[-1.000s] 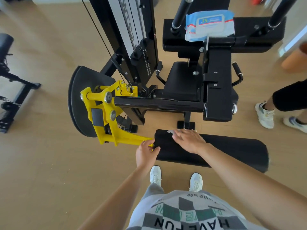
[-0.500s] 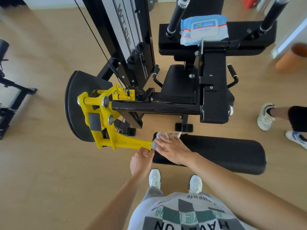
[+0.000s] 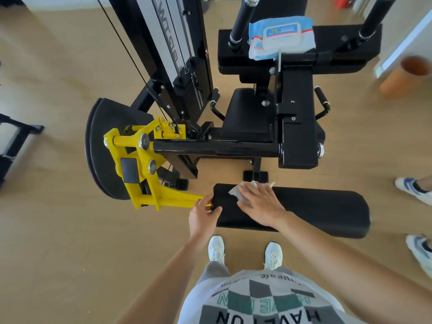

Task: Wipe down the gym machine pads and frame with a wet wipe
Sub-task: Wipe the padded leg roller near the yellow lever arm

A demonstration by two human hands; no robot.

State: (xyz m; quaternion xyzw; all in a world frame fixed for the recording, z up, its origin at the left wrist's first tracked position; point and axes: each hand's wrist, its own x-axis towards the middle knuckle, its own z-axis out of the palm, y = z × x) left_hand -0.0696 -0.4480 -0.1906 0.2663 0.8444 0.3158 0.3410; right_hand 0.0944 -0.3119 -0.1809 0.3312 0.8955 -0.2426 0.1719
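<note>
A long black roller pad [image 3: 322,211] lies across the lower middle, fixed to a yellow lever arm [image 3: 168,197]. My right hand [image 3: 259,204] presses a white wet wipe [image 3: 238,191] flat on the pad's left part. The wipe sticks out past my fingers on the left and far side. My left hand [image 3: 203,215] grips the pad's left end where it meets the yellow arm. Behind stand the black seat pad [image 3: 245,115] and the black frame [image 3: 217,148].
A blue pack of wet wipes [image 3: 280,38] lies on the back pad. The weight stack [image 3: 173,54] rises at the rear left. Another person's shoes [image 3: 413,190] are at the right edge. An orange tube [image 3: 406,76] stands on the wooden floor at far right.
My right hand slid the wipe to the pad's left end, then back to the right. My left hand stayed on the pad's end.
</note>
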